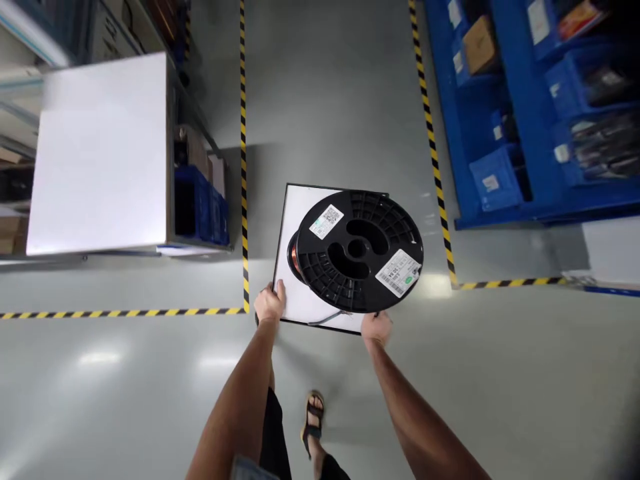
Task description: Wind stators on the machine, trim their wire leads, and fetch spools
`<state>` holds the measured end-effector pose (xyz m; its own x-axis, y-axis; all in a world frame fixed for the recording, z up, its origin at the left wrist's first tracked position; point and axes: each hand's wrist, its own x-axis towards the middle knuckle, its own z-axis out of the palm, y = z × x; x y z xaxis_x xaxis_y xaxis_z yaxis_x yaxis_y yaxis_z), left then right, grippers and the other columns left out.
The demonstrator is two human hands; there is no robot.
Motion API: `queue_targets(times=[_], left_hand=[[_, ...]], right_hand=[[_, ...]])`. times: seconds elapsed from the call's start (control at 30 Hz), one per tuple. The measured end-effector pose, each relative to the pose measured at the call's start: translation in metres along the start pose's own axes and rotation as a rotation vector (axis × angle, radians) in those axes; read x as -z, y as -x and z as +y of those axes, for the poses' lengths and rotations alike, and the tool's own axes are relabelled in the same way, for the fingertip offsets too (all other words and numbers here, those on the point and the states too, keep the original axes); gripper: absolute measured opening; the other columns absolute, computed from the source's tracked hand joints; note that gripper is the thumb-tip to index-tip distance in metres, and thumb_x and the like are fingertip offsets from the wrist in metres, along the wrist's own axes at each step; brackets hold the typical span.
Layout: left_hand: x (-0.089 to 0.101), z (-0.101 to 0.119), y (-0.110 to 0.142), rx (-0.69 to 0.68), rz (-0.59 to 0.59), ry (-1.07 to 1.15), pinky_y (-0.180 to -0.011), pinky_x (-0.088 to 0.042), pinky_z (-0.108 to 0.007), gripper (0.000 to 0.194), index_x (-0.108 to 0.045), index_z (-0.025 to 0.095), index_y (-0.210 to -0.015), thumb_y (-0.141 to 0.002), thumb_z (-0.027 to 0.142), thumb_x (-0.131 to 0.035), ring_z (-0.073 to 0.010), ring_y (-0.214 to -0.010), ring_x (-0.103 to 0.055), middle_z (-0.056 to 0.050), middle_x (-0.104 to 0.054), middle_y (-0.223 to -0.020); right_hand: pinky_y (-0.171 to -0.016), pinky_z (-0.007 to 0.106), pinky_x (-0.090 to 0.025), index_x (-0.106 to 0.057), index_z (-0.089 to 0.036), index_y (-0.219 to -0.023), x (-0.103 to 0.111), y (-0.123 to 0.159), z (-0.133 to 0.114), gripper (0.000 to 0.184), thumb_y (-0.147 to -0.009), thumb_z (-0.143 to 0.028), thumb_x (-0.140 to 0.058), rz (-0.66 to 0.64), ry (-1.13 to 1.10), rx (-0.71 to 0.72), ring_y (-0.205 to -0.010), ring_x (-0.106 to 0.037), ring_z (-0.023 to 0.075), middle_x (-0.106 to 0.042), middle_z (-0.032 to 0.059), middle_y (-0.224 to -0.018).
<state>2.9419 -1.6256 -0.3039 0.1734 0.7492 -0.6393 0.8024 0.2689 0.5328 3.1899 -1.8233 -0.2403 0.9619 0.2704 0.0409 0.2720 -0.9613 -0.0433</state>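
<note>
My left hand (270, 303) is closed around the near left corner of a white platform with a black edge (295, 207); whatever supports it underneath is hidden. At the near right corner, my right hand (377, 327) is closed on the same edge, its fingers partly hidden. A large black wire spool (356, 249) stands on the platform, its round flange facing up with two white labels. Copper-coloured wire (295, 253) shows at its left side, below the flange. Near the front edge lies a thin grey strip-like object (327, 319), too small to identify.
Yellow-and-black floor tape (244, 167) runs along the left, and another line of tape (433, 153) along the right. A white-topped shelf unit (100, 153) stands left, with blue bins (200, 203). A blue rack (460, 133) with filled bins stands right.
</note>
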Motion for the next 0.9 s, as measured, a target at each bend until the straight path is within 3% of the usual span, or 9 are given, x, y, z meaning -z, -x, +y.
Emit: queue_targets(times=[0.2, 0.33, 0.6, 0.9], left_hand=[[0.101, 0.107, -0.162, -0.029, 0.006, -0.040, -0.107, -0.063, -0.045, 0.065, -0.089, 0.014, -0.135, -0.123, 0.061, -0.045, -0.0421, -0.124, -0.087, -0.024, -0.091, -0.120], [0.162, 0.176, -0.269, -0.020, 0.020, -0.087, -0.107, -0.063, -0.045, 0.068, -0.086, 0.010, -0.145, -0.123, 0.059, -0.045, -0.0435, -0.128, -0.086, -0.028, -0.090, -0.124], [0.290, 0.316, -0.469, 0.026, 0.046, -0.051, -0.103, -0.063, -0.045, 0.061, -0.088, 0.013, -0.143, -0.121, 0.058, -0.052, -0.0443, -0.124, -0.086, -0.027, -0.090, -0.124], [0.430, 0.451, -0.703, 0.060, 0.042, -0.021, -0.103, -0.062, -0.044, 0.064, -0.087, 0.014, -0.135, -0.122, 0.062, -0.047, -0.0429, -0.122, -0.086, -0.026, -0.089, -0.124]], right_hand=[[-0.073, 0.035, -0.032, -0.088, -0.009, -0.121, -0.009, -0.112, -0.189, 0.046, -0.117, -0.029, -0.047, 0.010, -0.054, -0.005, -0.077, -0.060, 0.0234, -0.083, 0.0216, -0.101], [-0.075, 0.033, -0.032, -0.088, -0.011, -0.116, -0.019, -0.187, -0.304, 0.043, -0.118, -0.030, -0.049, 0.008, -0.077, 0.008, -0.077, -0.058, 0.0215, -0.082, 0.0184, -0.099], [-0.068, 0.034, -0.027, -0.089, -0.012, -0.104, -0.019, -0.332, -0.548, 0.044, -0.114, -0.027, -0.049, 0.027, -0.043, 0.075, -0.069, -0.057, 0.0230, -0.081, 0.0196, -0.091], [-0.070, 0.037, -0.029, -0.088, -0.011, -0.108, -0.036, -0.495, -0.823, 0.044, -0.115, -0.026, -0.047, -0.012, 0.019, 0.107, -0.075, -0.064, 0.0261, -0.084, 0.0246, -0.102]])
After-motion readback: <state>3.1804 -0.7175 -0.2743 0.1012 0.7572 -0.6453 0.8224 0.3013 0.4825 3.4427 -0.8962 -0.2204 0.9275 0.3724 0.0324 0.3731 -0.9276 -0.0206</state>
